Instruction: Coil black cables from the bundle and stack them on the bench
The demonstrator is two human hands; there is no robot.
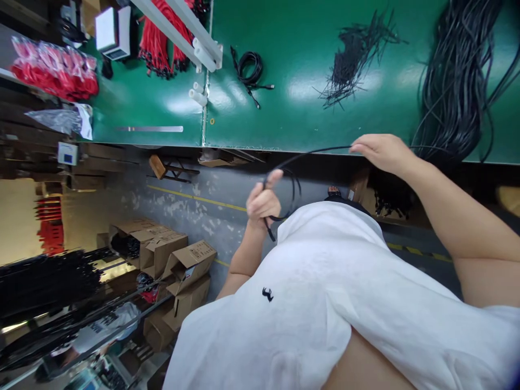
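My left hand (pixel 264 201) is closed around a black cable (pixel 293 190), which hangs in loose loops beside the fingers with a short end below. From there the cable arcs up to my right hand (pixel 382 154), whose thumb and fingers pinch it near the table edge. Past the right hand a thin black strand runs toward a large bundle of black cables (pixel 455 86) on the green table (pixel 284 124). A finished-looking coil of black cable (pixel 248 69) with its plug ends out lies farther back. A pile of thin black ties (pixel 353 59) sits between coil and bundle.
At the left are red cables (pixel 160 43), bagged red cables (pixel 57 70), a white box (pixel 111 32) and a metal ruler (pixel 154 129). White posts (pixel 182 27) rise from the table. Cardboard boxes (pixel 190 265) and a stool (pixel 162 168) stand on the floor. Another person (pixel 103 327) is lower left.
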